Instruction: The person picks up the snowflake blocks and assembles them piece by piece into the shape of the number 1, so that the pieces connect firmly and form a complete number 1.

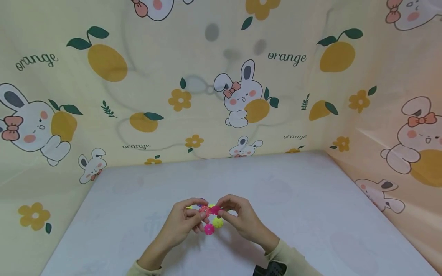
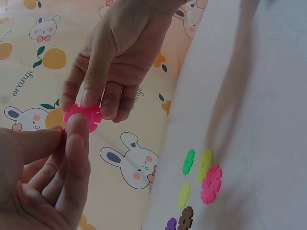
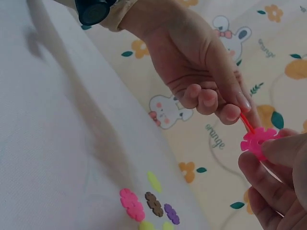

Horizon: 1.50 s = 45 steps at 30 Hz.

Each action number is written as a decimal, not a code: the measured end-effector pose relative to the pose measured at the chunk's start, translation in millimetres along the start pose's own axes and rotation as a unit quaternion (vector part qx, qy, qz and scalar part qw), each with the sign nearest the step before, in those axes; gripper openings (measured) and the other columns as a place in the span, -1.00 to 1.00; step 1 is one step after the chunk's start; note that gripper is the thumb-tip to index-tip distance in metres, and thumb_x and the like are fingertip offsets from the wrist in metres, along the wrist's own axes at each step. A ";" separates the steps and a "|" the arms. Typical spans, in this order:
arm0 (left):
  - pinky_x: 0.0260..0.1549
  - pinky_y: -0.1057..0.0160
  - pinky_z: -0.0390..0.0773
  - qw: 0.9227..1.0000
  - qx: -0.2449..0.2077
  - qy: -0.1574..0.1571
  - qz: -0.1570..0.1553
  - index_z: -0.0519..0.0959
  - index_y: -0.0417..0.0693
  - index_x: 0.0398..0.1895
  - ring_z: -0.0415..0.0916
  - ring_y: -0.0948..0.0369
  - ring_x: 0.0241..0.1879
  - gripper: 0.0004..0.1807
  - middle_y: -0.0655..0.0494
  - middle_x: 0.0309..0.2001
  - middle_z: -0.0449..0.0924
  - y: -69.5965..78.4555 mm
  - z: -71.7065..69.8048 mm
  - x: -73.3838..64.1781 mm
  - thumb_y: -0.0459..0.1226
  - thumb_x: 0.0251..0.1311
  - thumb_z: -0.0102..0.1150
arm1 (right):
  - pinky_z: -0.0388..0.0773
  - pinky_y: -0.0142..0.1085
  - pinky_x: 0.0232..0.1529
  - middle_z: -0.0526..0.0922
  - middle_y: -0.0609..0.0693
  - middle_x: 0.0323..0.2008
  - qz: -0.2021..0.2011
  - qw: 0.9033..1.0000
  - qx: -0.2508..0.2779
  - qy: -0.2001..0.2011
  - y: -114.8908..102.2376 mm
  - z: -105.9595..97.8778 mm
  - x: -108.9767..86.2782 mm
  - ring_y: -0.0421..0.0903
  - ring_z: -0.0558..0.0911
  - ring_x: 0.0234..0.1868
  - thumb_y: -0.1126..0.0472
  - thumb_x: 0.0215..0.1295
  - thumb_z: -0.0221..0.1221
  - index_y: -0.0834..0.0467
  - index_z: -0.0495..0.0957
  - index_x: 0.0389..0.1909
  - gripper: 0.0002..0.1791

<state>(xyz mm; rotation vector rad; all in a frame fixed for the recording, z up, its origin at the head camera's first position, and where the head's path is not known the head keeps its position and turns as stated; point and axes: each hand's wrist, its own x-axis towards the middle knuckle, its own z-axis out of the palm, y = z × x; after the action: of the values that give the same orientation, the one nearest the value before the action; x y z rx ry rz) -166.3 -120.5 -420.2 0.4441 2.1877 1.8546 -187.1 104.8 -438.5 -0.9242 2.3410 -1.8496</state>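
Note:
My left hand (image 1: 183,221) pinches an orange-red notched plastic snowflake disc (image 1: 204,210), seen edge-on in the right wrist view. Between thumb and fingertips, my right hand (image 1: 244,219) holds a magenta-pink snowflake disc (image 3: 259,140). The two discs meet at their rims, at right angles to each other, above the table. Below them lie several loose discs: a pink disc (image 2: 211,184), a yellow disc (image 2: 205,163), a green disc (image 2: 189,162), a brown disc (image 3: 154,204) and a purple disc (image 3: 171,214). Fingers cover part of both held discs.
The discs lie on a white-covered table (image 1: 293,214). Cream cloth walls (image 1: 207,46) printed with rabbits and oranges rise behind and at both sides. A black device (image 1: 271,269) sits at the right sleeve.

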 end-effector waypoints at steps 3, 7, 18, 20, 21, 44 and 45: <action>-0.40 0.39 0.69 1.000 -0.007 -0.013 0.002 0.47 -0.39 0.20 0.64 0.28 -0.50 -0.58 -0.45 -0.27 0.69 -0.2 -0.3 0.6 -0.30 0.39 0.21 | 0.66 -0.26 0.03 0.74 0.16 -0.19 -0.001 1.000 0.013 -0.004 2.3 -1.5 0.5 -0.15 0.72 -0.25 0.28 0.40 0.24 0.19 0.61 -0.12 -0.89; -0.36 0.36 0.71 0.999 -0.019 -0.034 0.007 0.45 -0.44 0.20 0.68 0.27 -0.45 -0.57 -0.52 -0.25 0.65 -1.5 -1.1 1.6 -0.32 0.40 0.19 | 0.68 -0.26 -0.01 0.74 0.22 -0.21 -0.007 0.999 0.036 -0.005 4.7 -2.7 0.6 -0.19 0.72 -0.27 0.31 0.41 0.22 0.23 0.61 -0.13 -0.90; -0.25 0.33 0.73 0.994 -0.094 -0.048 -0.037 0.39 -0.43 0.21 0.72 0.25 -0.39 -0.51 -0.28 -0.25 0.75 -2.1 -1.0 -0.7 -0.27 0.37 0.22 | 0.70 -0.30 -0.10 0.74 0.34 -0.25 -0.019 0.998 0.066 0.009 5.1 0.1 -1.8 -0.19 0.74 -0.30 0.37 0.35 0.25 0.35 0.62 -0.21 -0.91; -0.25 0.34 0.72 0.993 -0.103 -0.048 -0.037 0.38 -0.44 0.22 0.72 0.26 -0.38 -0.50 -0.18 -0.28 0.76 -2.7 -0.5 -0.6 -0.27 0.38 0.22 | 0.71 -0.30 -0.12 0.74 0.37 -0.25 -0.019 0.997 0.070 0.011 4.6 0.8 -2.1 -0.17 0.75 -0.30 0.38 0.35 0.25 0.37 0.61 -0.22 -0.90; -0.25 0.34 0.72 0.992 -0.107 -0.048 -0.037 0.37 -0.45 0.22 0.72 0.26 -0.38 -0.50 -0.15 -0.29 0.76 -3.0 -0.2 -0.4 -0.27 0.38 0.22 | 0.71 -0.30 -0.13 0.74 0.38 -0.25 -0.017 0.997 0.072 0.012 4.2 1.2 -2.2 -0.17 0.75 -0.30 0.39 0.35 0.24 0.38 0.61 -0.22 -0.90; -0.31 0.33 0.73 0.993 -0.105 -0.052 -0.017 0.39 -0.47 0.25 0.72 0.25 -0.38 -0.52 -0.07 -0.31 0.72 -11.9 2.1 3.8 -0.29 0.42 0.16 | 0.72 -0.27 -0.11 0.72 0.28 -0.03 -0.002 0.998 0.063 0.030 5.3 8.0 -3.0 -0.27 0.71 -0.17 0.32 0.36 0.26 0.28 0.64 -0.15 -0.87; -0.32 0.35 0.72 0.994 -0.096 -0.048 -0.021 0.39 -0.44 0.26 0.71 0.26 -0.38 -0.53 -0.10 -0.30 0.71 -12.4 2.2 4.0 -0.30 0.42 0.15 | 0.72 -0.27 -0.11 0.72 0.28 -0.05 -0.004 0.998 0.062 0.027 7.0 8.3 -3.1 -0.25 0.71 -0.17 0.32 0.37 0.25 0.28 0.65 -0.13 -0.87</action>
<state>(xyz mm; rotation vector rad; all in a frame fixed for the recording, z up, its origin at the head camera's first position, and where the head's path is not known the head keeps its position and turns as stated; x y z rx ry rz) -170.1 -118.9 -432.7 0.4350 1.9209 1.9544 -184.6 99.7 -448.2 -0.8815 2.2247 -2.0207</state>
